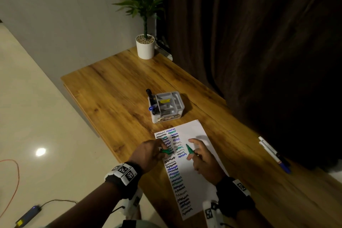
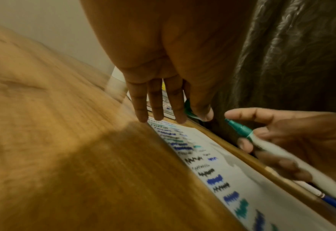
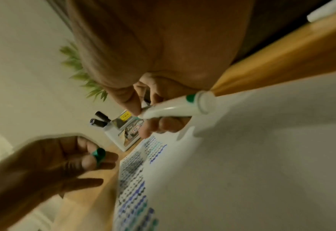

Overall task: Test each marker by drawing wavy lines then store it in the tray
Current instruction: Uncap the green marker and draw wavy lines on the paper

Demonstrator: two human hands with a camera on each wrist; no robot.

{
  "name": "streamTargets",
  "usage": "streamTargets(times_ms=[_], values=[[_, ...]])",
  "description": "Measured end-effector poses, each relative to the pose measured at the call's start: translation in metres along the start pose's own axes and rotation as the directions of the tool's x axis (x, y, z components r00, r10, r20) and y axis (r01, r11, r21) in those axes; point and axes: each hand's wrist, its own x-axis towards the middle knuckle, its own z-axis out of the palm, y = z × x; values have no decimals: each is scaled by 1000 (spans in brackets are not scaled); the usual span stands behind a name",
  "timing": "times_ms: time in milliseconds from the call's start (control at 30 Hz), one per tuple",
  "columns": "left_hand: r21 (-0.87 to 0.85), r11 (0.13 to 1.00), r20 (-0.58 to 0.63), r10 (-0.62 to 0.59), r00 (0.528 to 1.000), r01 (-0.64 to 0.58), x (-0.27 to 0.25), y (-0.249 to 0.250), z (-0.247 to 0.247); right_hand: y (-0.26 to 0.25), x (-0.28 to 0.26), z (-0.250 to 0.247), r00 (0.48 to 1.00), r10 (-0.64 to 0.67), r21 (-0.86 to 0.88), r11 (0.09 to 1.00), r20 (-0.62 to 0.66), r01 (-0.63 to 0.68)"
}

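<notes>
A green marker (image 1: 190,149) is being gripped in the right hand (image 1: 202,157), fingers curled round its white barrel, tip bared and hovering above the paper sheet (image 1: 196,170). Its green cap (image 1: 165,151) is being pinched between thumb and forefinger of the left hand (image 1: 148,155), the other fingers extended. The sheet is lying on the worktop (image 1: 114,87), just before the grey tray (image 1: 167,106), in which stored markers (image 1: 151,102) are being kept upright. Two more pens (image 1: 273,153) are lying well apart to the right. The step appears to be testing or recapping; blur is preventing certainty. A blank patch is best chosen, with light pressure being applied and the sheet being steadied.
</notes>
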Motion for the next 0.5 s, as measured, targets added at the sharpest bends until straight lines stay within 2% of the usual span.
streamTargets(times_ms=[67,133,200,267,500], values=[[55,997,-5,56,998,-55,-1,-6,1,-2,-1,-2,997,26,272,962,-69,-6],[121,987,-1,109,994,-108,-1,-11,6,-2,-2,-4,992,82,494,869,-98,-23],[161,979,0,129,992,-127,-1,-19,14,0,-2,-5,986,142,618,784,-84,-60],[187,975,10,123,992,-123,-1,-29,22,4,-3,-5,987,140,630,775,-83,-57],[229,971,20,66,998,-68,-2,-30,33,4,2,10,986,118,376,924,-118,-66]])
